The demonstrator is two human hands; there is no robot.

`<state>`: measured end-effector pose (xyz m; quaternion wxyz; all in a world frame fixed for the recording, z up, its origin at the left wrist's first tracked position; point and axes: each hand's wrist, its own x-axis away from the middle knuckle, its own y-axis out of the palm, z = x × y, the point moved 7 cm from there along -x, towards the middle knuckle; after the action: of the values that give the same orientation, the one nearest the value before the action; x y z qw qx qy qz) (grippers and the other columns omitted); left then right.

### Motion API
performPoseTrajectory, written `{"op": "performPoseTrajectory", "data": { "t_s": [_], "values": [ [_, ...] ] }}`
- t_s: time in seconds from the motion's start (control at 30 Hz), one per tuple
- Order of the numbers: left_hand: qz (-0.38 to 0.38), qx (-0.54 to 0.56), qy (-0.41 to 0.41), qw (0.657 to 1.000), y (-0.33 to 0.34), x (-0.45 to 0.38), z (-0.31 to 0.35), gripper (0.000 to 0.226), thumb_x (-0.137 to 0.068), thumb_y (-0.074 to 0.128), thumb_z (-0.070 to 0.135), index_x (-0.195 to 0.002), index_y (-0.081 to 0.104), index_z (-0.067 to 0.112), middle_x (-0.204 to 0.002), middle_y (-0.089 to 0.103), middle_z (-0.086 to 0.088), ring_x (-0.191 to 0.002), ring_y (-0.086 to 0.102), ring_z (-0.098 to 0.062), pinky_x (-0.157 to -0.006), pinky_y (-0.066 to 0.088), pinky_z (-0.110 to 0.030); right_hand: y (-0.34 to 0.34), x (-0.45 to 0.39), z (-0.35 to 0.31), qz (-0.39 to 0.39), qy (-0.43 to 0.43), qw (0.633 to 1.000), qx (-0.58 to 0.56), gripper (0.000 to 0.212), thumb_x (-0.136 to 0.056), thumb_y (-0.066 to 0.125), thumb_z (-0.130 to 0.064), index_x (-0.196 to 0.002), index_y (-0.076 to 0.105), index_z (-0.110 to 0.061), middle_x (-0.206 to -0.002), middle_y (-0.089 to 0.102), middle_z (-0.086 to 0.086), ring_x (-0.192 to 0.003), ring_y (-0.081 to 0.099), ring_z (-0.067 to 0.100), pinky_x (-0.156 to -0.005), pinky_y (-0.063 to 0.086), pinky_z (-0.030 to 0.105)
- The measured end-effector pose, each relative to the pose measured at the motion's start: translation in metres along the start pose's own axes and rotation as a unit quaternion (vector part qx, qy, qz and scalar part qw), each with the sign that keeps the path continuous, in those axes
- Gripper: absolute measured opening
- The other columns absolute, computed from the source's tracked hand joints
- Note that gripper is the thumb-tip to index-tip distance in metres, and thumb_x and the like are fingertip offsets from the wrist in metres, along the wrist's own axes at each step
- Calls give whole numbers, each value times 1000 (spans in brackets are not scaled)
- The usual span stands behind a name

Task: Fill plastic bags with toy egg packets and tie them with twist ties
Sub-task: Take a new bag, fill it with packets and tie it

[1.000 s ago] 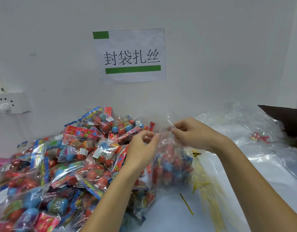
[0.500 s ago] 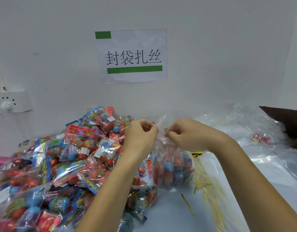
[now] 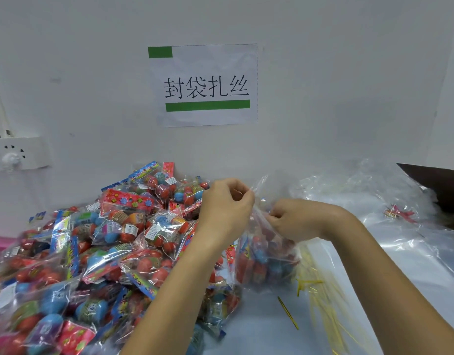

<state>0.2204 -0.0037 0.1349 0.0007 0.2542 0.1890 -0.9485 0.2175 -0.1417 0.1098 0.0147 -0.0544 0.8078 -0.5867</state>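
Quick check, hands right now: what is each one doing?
Left hand: pinches the top of the filled plastic bag.
Right hand: grips the same bag's neck.

A clear plastic bag stands upright just right of the heap of toy egg packets, filled with red and blue eggs, its gathered neck pinched above. The heap spreads left of the bag against the wall. Gold twist ties lie scattered right of the bag; one twist tie lies alone below it.
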Motion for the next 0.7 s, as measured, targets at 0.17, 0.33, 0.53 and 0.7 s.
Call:
{"op": "performPoseTrajectory", "data": {
  "t_s": [0.17,0.33,0.53,0.7],
  "values": [
    [4,-1,-8,1000,-2,-1,-3,14,-94,62,16,-82,70,13,-70,66,5,-63,61,-10,-61,52,-21,-4,1,-1,17,-5,1000,13,42,-104,37,-19,-65,48,-30,-64,54,-8,-57,48,9,-53,36,21],
    [-10,3,-2,1000,8,1,0,14,-93,63,17,-82,71,14,-66,65,9,-58,58,-3,-58,46,-17,-8,0,13,11,65,996,54,24,-93,42,-10,-98,65,-17,-78,64,-1,-78,61,21,-71,53,29],
    [-14,14,3,1000,12,2,2,15,-93,63,15,-81,71,13,-63,62,9,-55,56,-5,-60,49,-24,-20,1,26,72,110,988,76,27,-93,48,-12,-66,48,-13,-71,55,2,-60,51,16,-48,37,24],
    [-12,9,4,1000,8,2,0,13,-94,63,18,-84,71,14,-67,64,7,-59,57,-5,-62,50,-23,-9,-3,22,37,95,993,66,32,-92,46,-10,-62,43,-18,-63,58,1,-57,54,16,-51,40,24]
  ]
}}
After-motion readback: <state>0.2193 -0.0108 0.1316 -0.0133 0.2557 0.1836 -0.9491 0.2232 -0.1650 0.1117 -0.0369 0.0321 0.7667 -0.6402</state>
